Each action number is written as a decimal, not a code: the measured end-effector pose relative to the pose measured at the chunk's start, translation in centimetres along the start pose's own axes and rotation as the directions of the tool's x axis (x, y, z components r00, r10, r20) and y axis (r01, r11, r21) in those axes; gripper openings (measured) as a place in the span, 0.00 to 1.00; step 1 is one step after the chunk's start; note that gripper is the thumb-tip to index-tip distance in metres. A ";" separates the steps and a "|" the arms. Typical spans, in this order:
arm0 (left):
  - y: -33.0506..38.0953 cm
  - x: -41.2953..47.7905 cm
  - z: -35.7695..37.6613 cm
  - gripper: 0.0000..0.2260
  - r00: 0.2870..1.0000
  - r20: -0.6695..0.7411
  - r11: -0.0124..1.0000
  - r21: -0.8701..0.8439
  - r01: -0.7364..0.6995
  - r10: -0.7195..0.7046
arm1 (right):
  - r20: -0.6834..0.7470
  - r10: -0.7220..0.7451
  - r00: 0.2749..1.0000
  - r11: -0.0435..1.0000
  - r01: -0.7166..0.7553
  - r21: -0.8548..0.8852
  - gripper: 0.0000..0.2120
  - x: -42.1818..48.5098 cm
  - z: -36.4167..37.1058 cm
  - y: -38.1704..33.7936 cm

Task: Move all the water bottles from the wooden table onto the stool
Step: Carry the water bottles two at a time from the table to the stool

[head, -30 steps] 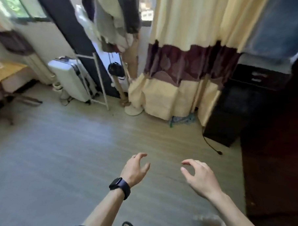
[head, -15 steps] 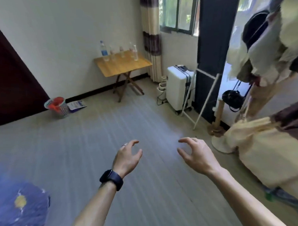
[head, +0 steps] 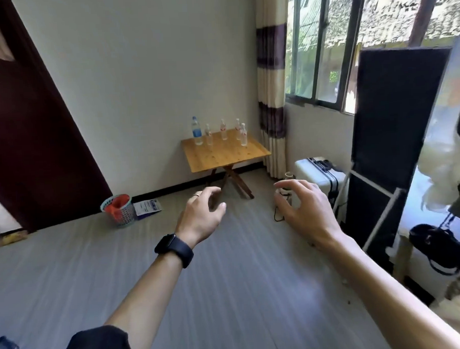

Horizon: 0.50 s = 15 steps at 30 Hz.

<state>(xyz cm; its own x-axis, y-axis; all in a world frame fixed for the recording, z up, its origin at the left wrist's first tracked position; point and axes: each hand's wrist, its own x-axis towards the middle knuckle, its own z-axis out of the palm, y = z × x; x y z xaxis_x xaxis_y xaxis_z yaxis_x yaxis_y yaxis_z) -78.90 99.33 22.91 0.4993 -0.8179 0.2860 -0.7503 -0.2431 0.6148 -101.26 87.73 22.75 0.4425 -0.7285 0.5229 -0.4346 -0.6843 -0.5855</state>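
Five water bottles (head: pixel 223 131) upright on the wooden table (head: pixel 225 154); likely light, smooth plastic, best gripped mid-body. Left hand (head: pixel 201 215) and right hand (head: pixel 304 205) empty, fingers spread

Bottles (head: pixel 223 129) on the desk (head: pixel 224 154) — too small and distant to read labels or fill levels. Left hand (head: pixel 200 217) covers part of the desk's crossed legs; right hand (head: pixel 301 206) hides most of a small white object on the floor — identity unclear.

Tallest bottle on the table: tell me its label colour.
Blue label on the tallest bottle, seen in the head view.
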 end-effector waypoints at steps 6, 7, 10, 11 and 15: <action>1.5 12.0 1.5 0.17 0.995 -0.102 1.000 -0.004 -0.011 0.011 | -0.046 -0.033 0.998 0.998 0.035 0.053 0.11 13.2 1.3 5.4; 1.1 13.7 1.9 0.17 0.994 -0.109 1.000 -0.004 -0.002 0.002 | -0.038 -0.030 0.999 0.998 0.032 0.059 0.12 14.9 2.1 6.3; -0.5 19.0 3.5 0.17 0.993 -0.109 0.999 -0.004 0.035 -0.035 | -0.006 -0.024 1.000 0.997 0.024 0.077 0.14 19.8 5.1 8.8; -1.0 20.5 4.0 0.17 0.994 -0.104 0.999 -0.004 0.039 -0.039 | 0.004 -0.025 1.000 0.997 0.025 0.072 0.14 21.2 6.0 9.6; -3.3 28.9 6.5 0.17 0.996 -0.091 1.000 -0.012 0.021 -0.022 | 0.033 -0.028 0.999 0.999 0.027 0.036 0.15 28.5 10.0 12.9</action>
<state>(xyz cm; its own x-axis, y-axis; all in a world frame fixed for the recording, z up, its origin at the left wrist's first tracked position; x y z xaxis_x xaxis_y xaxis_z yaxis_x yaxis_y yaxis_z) -64.79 73.08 24.36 0.5531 -0.7615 0.3379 -0.7342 -0.2538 0.6297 -86.37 58.46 23.91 0.4801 -0.7075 0.5186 -0.3937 -0.7021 -0.5934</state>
